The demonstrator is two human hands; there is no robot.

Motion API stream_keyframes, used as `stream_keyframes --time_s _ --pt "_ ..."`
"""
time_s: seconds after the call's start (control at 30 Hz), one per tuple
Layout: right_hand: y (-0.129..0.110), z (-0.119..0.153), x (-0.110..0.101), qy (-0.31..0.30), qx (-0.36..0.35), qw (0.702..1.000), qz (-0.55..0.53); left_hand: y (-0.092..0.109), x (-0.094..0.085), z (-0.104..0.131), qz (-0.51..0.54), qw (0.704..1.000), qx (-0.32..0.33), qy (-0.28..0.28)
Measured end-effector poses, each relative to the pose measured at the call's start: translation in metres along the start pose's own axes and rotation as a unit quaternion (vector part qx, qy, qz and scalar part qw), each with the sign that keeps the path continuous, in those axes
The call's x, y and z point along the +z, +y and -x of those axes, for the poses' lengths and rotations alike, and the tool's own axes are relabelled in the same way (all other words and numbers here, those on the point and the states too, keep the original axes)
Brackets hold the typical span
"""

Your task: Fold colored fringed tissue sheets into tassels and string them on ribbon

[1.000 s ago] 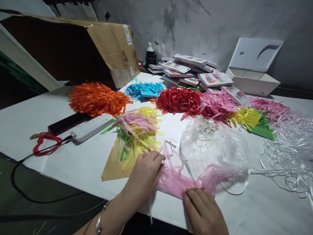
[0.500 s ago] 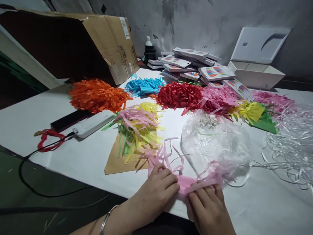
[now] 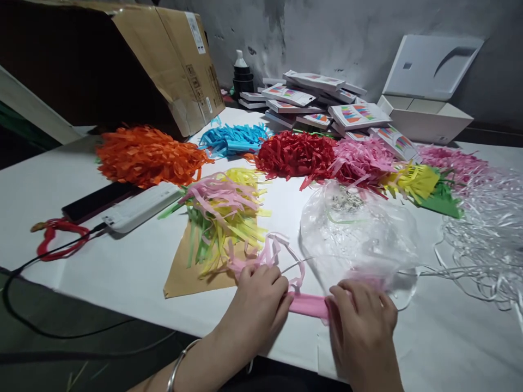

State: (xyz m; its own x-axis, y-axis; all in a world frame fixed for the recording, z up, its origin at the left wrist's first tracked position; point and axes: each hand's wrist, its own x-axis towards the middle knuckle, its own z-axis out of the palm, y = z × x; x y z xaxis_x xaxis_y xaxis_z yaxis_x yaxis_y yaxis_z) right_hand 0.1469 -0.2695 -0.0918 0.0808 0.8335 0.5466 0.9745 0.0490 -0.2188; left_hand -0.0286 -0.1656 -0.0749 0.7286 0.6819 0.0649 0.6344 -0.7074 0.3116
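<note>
A strip of pink tissue paper [image 3: 309,306] lies folded into a flat band near the table's front edge, with loose cut fringe beyond it. My left hand [image 3: 259,299] has its fingers curled over the band's left end. Bent fingers of my right hand [image 3: 363,318] press on its right end, hiding the part beneath. Left of my left hand, yellow, green and pink tissue fringe [image 3: 229,218] lies on a brown paper piece [image 3: 183,272]. A clear plastic bag [image 3: 368,234] with small metallic bits rests just beyond my right hand.
Orange [image 3: 151,158], blue [image 3: 235,139] and red [image 3: 296,155] paper fringe bundles line the table behind. A cardboard box [image 3: 175,60], stacked flat boxes [image 3: 302,95] and an open white box [image 3: 425,120] stand farther back. White string [image 3: 486,245] lies right; a white power bank [image 3: 141,207] left.
The pink tissue between my hands has become a narrower, flatter band. My right hand has shifted up and to the right. The view has moved slightly.
</note>
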Motion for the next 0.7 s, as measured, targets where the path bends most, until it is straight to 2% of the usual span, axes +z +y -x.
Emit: stream_keyframes --time_s 0.07,0.13,0.2,0.33,0.4,0.57,0.7 --pt "-0.003 -0.001 0.0 0.018 -0.055 0.997 -0.058 0.0 -0.001 0.0 0.004 1.0 -0.002 -0.006" --pt "-0.005 -0.002 0.003 -0.006 -0.115 0.989 -0.093 -0.001 -0.003 0.003 0.015 1.0 -0.007 -0.007" --pt "-0.005 -0.003 0.006 -0.031 -0.145 0.984 -0.098 -0.003 -0.005 0.006 0.042 0.999 0.007 0.017" --pt "-0.007 -0.005 0.008 -0.025 -0.113 0.983 -0.141 -0.006 -0.003 0.012 0.072 0.985 0.124 0.097" --pt "-0.01 -0.006 0.008 -0.042 -0.105 0.983 -0.147 -0.007 0.002 0.014 0.074 0.978 0.159 0.113" --pt "-0.006 -0.004 0.005 -0.067 -0.155 0.981 -0.096 -0.007 0.008 0.014 0.101 0.977 0.155 0.108" --pt "0.007 0.002 -0.004 -0.057 -0.124 0.984 -0.118 -0.012 0.002 0.019 0.117 0.979 0.139 0.088"
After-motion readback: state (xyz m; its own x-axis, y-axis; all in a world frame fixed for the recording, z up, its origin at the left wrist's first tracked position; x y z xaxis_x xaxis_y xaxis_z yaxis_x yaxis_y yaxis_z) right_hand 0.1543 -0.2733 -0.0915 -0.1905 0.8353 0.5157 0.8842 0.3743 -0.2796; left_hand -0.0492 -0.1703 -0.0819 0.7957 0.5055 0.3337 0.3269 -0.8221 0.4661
